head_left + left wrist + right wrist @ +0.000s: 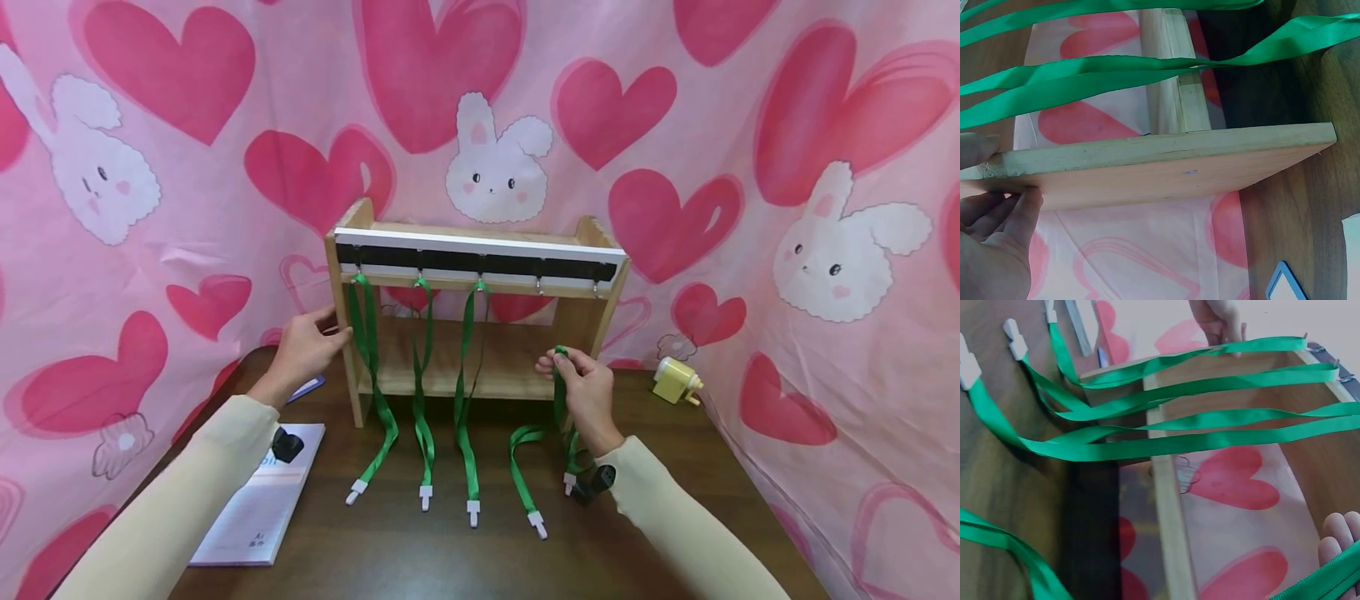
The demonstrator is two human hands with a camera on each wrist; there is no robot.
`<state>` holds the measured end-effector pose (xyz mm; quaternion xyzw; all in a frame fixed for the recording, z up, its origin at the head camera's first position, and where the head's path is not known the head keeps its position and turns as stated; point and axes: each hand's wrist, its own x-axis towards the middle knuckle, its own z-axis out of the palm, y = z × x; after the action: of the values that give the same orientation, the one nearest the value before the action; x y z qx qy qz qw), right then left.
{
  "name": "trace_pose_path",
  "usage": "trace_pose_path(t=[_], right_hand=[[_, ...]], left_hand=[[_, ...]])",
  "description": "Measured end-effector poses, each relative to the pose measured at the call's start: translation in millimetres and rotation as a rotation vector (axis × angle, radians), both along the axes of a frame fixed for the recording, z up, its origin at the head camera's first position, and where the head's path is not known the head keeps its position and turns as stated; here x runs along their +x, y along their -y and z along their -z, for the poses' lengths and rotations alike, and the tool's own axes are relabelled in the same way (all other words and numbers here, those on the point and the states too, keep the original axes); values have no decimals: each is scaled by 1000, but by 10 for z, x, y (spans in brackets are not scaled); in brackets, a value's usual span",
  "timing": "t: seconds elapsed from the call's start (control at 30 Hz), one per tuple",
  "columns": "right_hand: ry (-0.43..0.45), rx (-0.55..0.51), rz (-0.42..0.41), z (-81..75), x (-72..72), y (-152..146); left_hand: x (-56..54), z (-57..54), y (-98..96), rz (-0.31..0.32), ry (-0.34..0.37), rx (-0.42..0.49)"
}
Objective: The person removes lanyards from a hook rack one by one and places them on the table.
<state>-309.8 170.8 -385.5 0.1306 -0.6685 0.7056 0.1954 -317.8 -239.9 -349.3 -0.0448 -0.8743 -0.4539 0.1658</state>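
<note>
A wooden rack (465, 358) stands on the table with a row of metal hooks along its black-and-white front strip (480, 258). Three green lanyards, among them the middle one (423, 400), hang from the left hooks, their white clips lying on the table. My left hand (309, 343) grips the rack's left side panel (1147, 153), thumb on one face and fingers on the other. In front of the rack's right part, my right hand (588, 396) pinches a green lanyard (559, 387) below the two bare right hooks. Another green strap (521, 467) with a white clip curves beside it on the table.
A white notepad (262, 500) lies at the left, with a blue-edged piece (306, 388) behind it. A small yellow device with a crank (677, 381) sits at the back right. Pink cloth with hearts and rabbits (495, 50) surrounds the table (450, 558).
</note>
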Motion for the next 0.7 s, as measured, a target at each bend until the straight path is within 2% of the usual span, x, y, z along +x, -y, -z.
trace_pose_path(t=[0.23,0.43,0.6,0.7], right_hand=[[73,32,-38,202,150,-11],[168,60,-92,359,367,46],[277,-8,-153,419,539,146],[308,-24,-194,448,603,209]], left_hand=[[-2,6,6,-2,1,5],[1,-5,4,-2,-1,-5],[19,-8,-4,-4,12,-10],[22,-10,-8,-5,14,-14]])
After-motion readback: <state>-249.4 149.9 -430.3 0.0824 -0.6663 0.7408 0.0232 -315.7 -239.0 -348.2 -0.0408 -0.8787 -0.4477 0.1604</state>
